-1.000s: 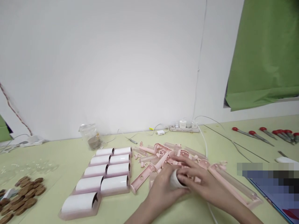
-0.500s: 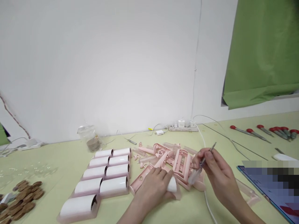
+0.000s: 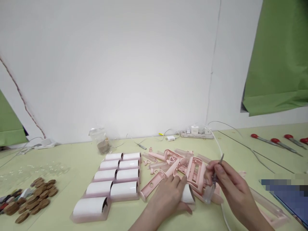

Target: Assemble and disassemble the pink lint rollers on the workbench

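Observation:
My left hand [image 3: 169,195] lies over a white roll [image 3: 187,194] on a pale pink base, fingers wrapped across its left side; the roll's dark open end faces right. In my right hand [image 3: 232,184], thumb and fingers pinch a slim tool [image 3: 214,179] like a screwdriver, its metal tip up and its clear lower end [image 3: 209,194] hanging down beside the pink parts. Behind and between the hands lies a heap of pink plastic parts [image 3: 158,179] mixed with clear tubes. Left of it, several white rolls [image 3: 124,190] on pink bases stand in two columns.
Brown round pieces [image 3: 43,192] lie at the left, below clear plastic bits [image 3: 31,170]. A clear bag [image 3: 101,142] stands near the wall. A power strip [image 3: 196,135] and cables run along the back. Red-ended tools [image 3: 263,139] and a blue flat item [image 3: 284,195] are at the right.
The view has swung left, so things sit further right in the picture. My left hand still covers the roll, whose open end now shows more. My right hand keeps the tool, tip up.

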{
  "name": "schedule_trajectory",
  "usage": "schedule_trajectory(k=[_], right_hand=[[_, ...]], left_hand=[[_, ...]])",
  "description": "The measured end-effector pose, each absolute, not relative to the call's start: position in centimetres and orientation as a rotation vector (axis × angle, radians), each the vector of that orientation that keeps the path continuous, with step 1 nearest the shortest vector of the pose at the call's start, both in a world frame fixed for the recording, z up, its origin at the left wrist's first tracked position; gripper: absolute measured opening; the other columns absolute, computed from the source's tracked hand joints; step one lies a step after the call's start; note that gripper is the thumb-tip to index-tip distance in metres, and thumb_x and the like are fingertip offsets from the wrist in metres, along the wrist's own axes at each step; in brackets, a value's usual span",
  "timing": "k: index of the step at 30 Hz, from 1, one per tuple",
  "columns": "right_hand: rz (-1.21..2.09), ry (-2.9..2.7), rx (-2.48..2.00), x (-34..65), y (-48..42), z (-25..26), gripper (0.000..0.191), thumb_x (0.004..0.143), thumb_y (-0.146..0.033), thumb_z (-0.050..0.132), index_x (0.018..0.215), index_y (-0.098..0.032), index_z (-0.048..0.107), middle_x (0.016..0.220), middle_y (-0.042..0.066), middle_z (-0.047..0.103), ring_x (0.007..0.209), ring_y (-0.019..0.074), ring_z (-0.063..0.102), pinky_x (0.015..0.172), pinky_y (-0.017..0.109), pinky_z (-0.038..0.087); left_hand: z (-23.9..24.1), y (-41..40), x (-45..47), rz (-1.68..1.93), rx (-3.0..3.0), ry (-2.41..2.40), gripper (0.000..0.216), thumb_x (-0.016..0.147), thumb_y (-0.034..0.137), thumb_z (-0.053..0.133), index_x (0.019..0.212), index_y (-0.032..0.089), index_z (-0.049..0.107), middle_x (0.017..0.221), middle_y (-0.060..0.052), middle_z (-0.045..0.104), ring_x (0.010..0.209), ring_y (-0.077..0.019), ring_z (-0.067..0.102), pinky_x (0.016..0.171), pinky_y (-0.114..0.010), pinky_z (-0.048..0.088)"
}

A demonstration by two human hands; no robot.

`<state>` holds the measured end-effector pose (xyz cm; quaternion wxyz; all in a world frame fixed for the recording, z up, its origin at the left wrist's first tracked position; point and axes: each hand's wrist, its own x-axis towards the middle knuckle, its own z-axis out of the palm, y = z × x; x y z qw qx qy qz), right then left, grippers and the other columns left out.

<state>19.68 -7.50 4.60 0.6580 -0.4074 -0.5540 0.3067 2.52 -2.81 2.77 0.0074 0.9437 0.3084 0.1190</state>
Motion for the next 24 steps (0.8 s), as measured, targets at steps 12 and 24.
schedule_trajectory(k=[12, 24], right_hand=[[0.765, -1.245, -0.875, 19.5, -7.6, 4.6, 0.019, 0.085, -0.038, 0.04, 0.092, -0.023, 0.05, 0.057, -0.002, 0.05, 0.051, 0.0142, 0.048, 0.048, 0.024, 0.042], [0.704, -1.263, -0.922, 19.9, -7.5, 4.1, 0.02, 0.082, -0.04, 0.044, 0.092, -0.024, 0.051, 0.056, 0.0, 0.052, 0.052, 0.0168, 0.05, 0.048, 0.027, 0.042]], left_hand=[[4.5, -4.2, 1.5, 0.572, 2.931, 0.859, 0.048, 0.077, 0.045, 0.049, 0.12, 0.026, 0.038, 0.098, -0.006, 0.053, 0.088, -0.0226, 0.05, 0.072, -0.032, 0.044], [-1.9, -5.9, -2.4, 0.442, 3.096, 0.909, 0.043, 0.081, 0.036, 0.048, 0.121, 0.022, 0.037, 0.085, -0.005, 0.062, 0.071, -0.0194, 0.057, 0.064, -0.027, 0.045]])
